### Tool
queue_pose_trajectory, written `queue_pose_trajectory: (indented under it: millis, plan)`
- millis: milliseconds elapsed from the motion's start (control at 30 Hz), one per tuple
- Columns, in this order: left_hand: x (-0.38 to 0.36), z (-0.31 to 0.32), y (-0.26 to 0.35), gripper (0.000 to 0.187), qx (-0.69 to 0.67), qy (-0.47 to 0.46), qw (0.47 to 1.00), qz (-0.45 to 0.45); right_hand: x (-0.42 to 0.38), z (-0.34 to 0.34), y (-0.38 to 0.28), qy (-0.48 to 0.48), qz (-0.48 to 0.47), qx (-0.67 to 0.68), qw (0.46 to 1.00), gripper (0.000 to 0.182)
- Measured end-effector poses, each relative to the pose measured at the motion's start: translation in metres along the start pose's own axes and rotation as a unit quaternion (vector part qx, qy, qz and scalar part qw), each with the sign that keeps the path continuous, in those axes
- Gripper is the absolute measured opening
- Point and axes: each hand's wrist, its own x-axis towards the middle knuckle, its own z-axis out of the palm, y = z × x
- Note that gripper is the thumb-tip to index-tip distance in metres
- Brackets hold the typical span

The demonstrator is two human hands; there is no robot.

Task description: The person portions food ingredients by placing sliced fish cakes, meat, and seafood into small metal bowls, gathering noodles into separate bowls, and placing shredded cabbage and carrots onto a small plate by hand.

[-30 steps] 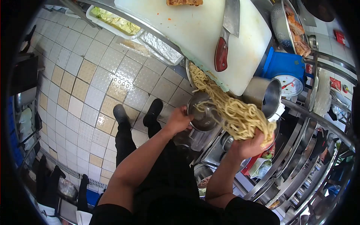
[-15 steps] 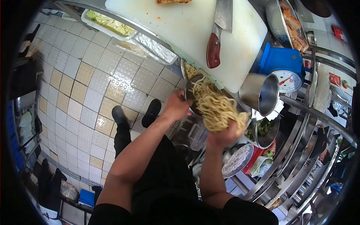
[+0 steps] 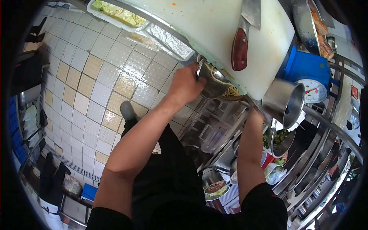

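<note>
My left hand [image 3: 188,82] is closed on the rim of a metal bowl [image 3: 214,87], thumb over the edge, just below the front edge of the white cutting board [image 3: 214,28]. The bowl looks tilted, and a few pale noodles cling inside it. More noodles [image 3: 231,91] show beyond the bowl, partly covered by the board's edge. My right hand [image 3: 256,114] reaches in under the counter edge beside the noodles; its fingers are hidden, so I cannot see what it holds. On the board lies a cleaver [image 3: 241,48] with a red-brown handle.
A steel pot [image 3: 279,100] stands right of the board, beside a blue dial scale [image 3: 308,69]. A pan of roasted meat [image 3: 306,27] is behind. A tray of chopped cabbage [image 3: 119,14] sits left of the board. Clear plastic containers [image 3: 211,136] are below. Tiled floor [image 3: 103,76] spreads left.
My right hand, which held a big clump of noodles over the bowl, has gone in under the counter edge. The clump is out of the open. My left hand has moved up with the bowl, now tilted.
</note>
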Motion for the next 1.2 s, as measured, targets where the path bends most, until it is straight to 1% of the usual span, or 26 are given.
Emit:
queue_pose_trajectory:
  millis: [67,200,267,300,333,400,433,467,533,600,667,700,733,767,800,833,867,900,933,967,1000,1067,1100,1167,1200]
  plan:
    - [-0.006,-0.005,-0.001,0.017,-0.038,-0.040,0.997,-0.054,0.005,-0.008,-0.003,0.006,0.007,-0.004,1.000,0.049]
    - [-0.016,-0.005,-0.005,0.016,-0.051,-0.047,0.994,-0.084,0.008,-0.017,-0.005,0.005,0.013,-0.001,1.000,0.048]
    - [-0.030,-0.006,-0.011,0.016,-0.089,-0.065,0.988,-0.109,0.010,-0.019,0.001,0.008,0.017,-0.005,1.000,0.047]
    - [-0.037,-0.007,-0.015,0.015,-0.083,-0.087,0.985,-0.126,0.013,-0.020,0.003,0.013,0.018,-0.009,1.000,0.047]
    - [-0.045,-0.010,-0.017,0.015,-0.081,-0.090,0.985,-0.127,0.015,-0.020,0.006,0.015,0.019,-0.009,1.000,0.047]
    - [-0.063,-0.015,-0.021,0.012,-0.159,-0.109,0.967,-0.167,0.018,-0.018,0.014,0.007,0.024,-0.011,1.000,0.047]
    - [-0.071,-0.021,-0.019,0.011,-0.204,-0.127,0.949,-0.205,0.018,-0.019,0.022,0.009,0.029,-0.018,0.999,0.046]
    - [-0.081,-0.021,-0.026,0.011,-0.203,-0.127,0.948,-0.208,0.022,-0.017,0.027,0.010,0.031,-0.019,0.999,0.046]
    - [-0.100,-0.018,-0.041,0.014,-0.230,-0.131,0.933,-0.245,0.026,-0.021,0.030,0.014,0.041,-0.023,0.999,0.046]
    - [-0.108,-0.017,-0.050,0.016,-0.231,-0.134,0.931,-0.248,0.027,-0.026,0.030,0.009,0.048,-0.019,0.999,0.045]
    - [-0.121,-0.013,-0.064,0.020,-0.230,-0.150,0.923,-0.269,0.026,-0.044,0.026,0.005,0.077,0.004,0.997,0.045]
    - [-0.124,-0.011,-0.069,0.020,-0.232,-0.152,0.922,-0.269,0.028,-0.059,0.021,-0.018,0.133,0.074,0.988,0.045]
    - [-0.125,-0.009,-0.073,0.019,-0.240,-0.150,0.918,-0.278,0.031,-0.078,0.015,-0.056,0.241,0.204,0.947,0.045]
    - [-0.126,-0.007,-0.077,0.018,-0.248,-0.146,0.914,-0.287,0.033,-0.093,0.012,-0.080,0.376,0.345,0.856,0.044]
    - [-0.126,-0.005,-0.080,0.018,-0.252,-0.139,0.914,-0.287,0.022,-0.090,0.015,-0.076,0.456,0.421,0.780,0.044]
    - [-0.126,-0.002,-0.083,0.017,-0.252,-0.128,0.914,-0.293,0.019,-0.083,0.021,-0.077,0.460,0.418,0.779,0.044]
    - [-0.127,0.001,-0.086,0.018,-0.250,-0.119,0.913,-0.299,0.012,-0.080,0.030,-0.016,0.444,0.660,0.606,0.049]
    - [-0.128,0.003,-0.090,0.018,-0.252,-0.118,0.913,-0.300,-0.005,-0.063,0.042,0.046,0.386,0.840,0.378,0.053]
    - [-0.127,0.005,-0.093,0.017,-0.237,-0.120,0.912,-0.312,-0.025,-0.045,0.055,0.104,0.291,0.944,0.116,0.058]
    - [-0.126,0.009,-0.095,0.017,-0.223,-0.121,0.912,-0.323,-0.042,-0.028,0.068,0.152,0.171,0.961,-0.156,0.063]
    - [-0.124,0.014,-0.097,0.017,-0.225,-0.120,0.912,-0.322,-0.054,-0.015,0.080,0.187,0.034,0.890,-0.415,0.069]
    - [-0.122,0.025,-0.101,0.019,-0.276,-0.113,0.889,-0.348,-0.057,0.002,0.112,0.199,0.054,0.866,-0.455,0.058]
    - [-0.121,0.031,-0.106,0.019,-0.277,-0.114,0.888,-0.350,-0.070,0.010,0.122,0.198,0.052,0.867,-0.454,0.058]
    - [-0.120,0.047,-0.113,0.018,-0.264,-0.135,0.889,-0.348,-0.092,0.029,0.130,0.160,0.136,0.883,-0.419,0.053]
    - [-0.120,0.054,-0.112,0.018,-0.267,-0.136,0.890,-0.344,-0.086,0.021,0.126,0.159,0.140,0.884,-0.417,0.053]
